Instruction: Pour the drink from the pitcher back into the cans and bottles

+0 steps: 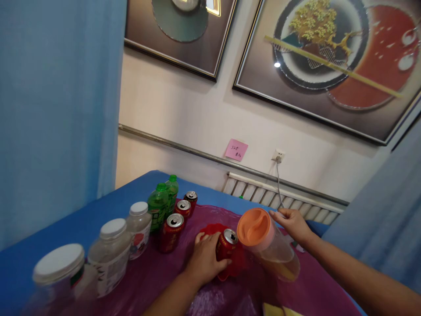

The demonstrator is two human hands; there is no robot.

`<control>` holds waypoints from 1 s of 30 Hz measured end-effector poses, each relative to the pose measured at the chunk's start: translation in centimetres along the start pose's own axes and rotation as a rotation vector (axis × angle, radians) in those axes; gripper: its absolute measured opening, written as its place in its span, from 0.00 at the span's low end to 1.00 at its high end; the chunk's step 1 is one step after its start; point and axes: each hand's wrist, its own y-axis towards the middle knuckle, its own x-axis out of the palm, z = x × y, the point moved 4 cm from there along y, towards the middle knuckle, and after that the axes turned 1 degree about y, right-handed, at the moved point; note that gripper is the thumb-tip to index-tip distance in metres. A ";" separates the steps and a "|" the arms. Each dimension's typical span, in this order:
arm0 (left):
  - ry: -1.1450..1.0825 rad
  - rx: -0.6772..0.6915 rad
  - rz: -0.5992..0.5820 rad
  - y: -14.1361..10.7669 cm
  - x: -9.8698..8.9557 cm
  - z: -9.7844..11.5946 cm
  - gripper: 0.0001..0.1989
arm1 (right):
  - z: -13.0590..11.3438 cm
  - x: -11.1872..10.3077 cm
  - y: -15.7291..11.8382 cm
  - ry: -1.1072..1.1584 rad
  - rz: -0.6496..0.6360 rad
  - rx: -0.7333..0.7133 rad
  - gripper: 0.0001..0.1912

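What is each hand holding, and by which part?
The left hand holds a red can by its side, below the rim. The right hand holds the pitcher near the lid; the exact grip cannot be told.

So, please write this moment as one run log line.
left hand: holds open red can at red dish | right hand: holds tilted pitcher, lid toward can | nearby: three white-lidded jars

The bare left forearm (176, 292) is extended upward and to the right from the lower edge of the view. The left grip, a bare human hand (206, 259), is curved, with the thumb (223, 265) set apart from the fingers (210, 239). The bare right forearm (358, 267) is angled up and leftward; the right grip, a bare human hand (292, 224), is held higher in view, fingers bent.
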 end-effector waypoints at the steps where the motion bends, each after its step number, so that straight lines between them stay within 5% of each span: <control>1: 0.001 -0.001 0.000 0.0 0.0 0.0 0.38 | 0.0 0.0 0.0 0.002 0.000 -0.002 0.29; 30: 0.002 -0.004 -0.024 -0.1 0.0 0.1 0.38 | -0.2 -0.1 0.1 -0.014 0.002 0.000 0.29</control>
